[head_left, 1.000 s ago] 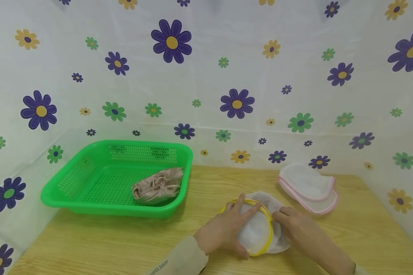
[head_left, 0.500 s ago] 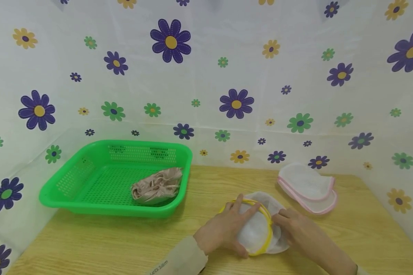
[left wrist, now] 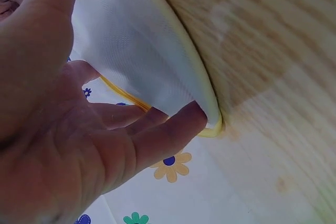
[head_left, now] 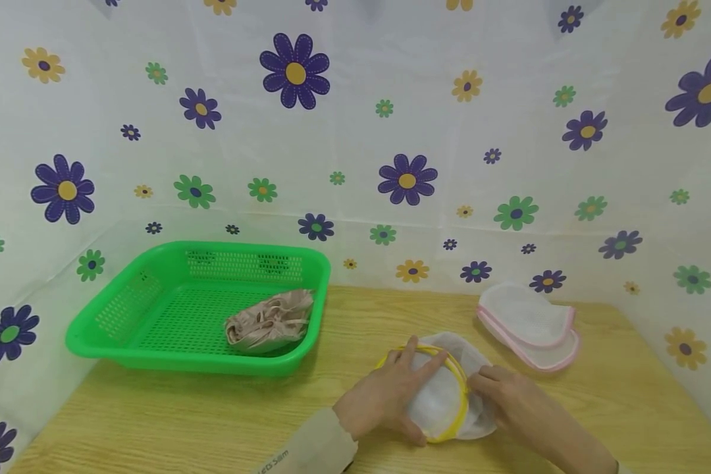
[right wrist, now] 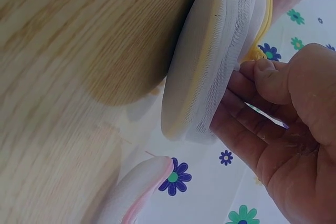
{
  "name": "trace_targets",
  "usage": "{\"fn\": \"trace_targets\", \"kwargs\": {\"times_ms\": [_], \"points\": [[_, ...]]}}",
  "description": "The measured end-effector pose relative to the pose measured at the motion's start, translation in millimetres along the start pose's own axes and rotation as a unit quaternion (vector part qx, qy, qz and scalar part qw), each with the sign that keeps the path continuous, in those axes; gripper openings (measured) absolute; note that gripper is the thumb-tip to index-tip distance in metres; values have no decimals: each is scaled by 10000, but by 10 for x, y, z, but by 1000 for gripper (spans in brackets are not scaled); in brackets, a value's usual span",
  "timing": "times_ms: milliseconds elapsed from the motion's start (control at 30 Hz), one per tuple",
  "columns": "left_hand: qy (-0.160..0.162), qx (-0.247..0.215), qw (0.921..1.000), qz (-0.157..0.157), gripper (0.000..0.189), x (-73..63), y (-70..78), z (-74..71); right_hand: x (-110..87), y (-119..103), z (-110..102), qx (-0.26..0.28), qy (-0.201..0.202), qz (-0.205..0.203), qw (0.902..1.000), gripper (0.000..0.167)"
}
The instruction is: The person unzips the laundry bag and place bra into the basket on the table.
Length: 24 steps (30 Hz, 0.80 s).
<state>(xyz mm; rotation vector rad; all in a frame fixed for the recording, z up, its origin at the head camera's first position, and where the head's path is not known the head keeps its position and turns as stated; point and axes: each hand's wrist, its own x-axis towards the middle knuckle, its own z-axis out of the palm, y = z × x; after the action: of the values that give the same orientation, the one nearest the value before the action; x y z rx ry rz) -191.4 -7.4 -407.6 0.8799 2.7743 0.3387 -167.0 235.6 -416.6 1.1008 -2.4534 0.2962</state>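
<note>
A round white mesh laundry bag (head_left: 441, 398) with yellow trim lies on the table in front of the person. My left hand (head_left: 388, 392) holds it from the left, thumb at the near rim and fingers spread over the far rim. In the left wrist view, the bent fingers (left wrist: 176, 129) reach the bag's yellow edge. On the other side, my right hand (head_left: 512, 398) pinches a small yellow zipper pull (right wrist: 257, 53) between thumb and forefinger. Its other fingers lie against the mesh side. The palms hide part of the bag in the head view.
A green perforated basket (head_left: 198, 361) stands at the left, with a bundle of crumpled beige-pink satiny cloth (head_left: 272, 321) inside. White mesh pieces with pink trim (head_left: 527, 319) lie at the back right. A flower-printed sheet (head_left: 355, 131) hangs behind the wooden table (head_left: 213, 421).
My right hand has crept slightly toward the person along the bag's yellow rim, still pinching the zipper pull. The left hand stays in nearly the same place.
</note>
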Motion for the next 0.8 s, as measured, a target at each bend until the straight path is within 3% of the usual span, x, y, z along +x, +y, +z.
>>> {"fn": "trace_targets", "kwargs": {"times_ms": [467,800], "points": [[15,128,9999,3,128,3,13,1,-15,4,9,182,-79,-19,9998,44],[-43,-22,10000,-25,127,2,12,-9,-27,11,3,343,-309,59,9989,42]]}}
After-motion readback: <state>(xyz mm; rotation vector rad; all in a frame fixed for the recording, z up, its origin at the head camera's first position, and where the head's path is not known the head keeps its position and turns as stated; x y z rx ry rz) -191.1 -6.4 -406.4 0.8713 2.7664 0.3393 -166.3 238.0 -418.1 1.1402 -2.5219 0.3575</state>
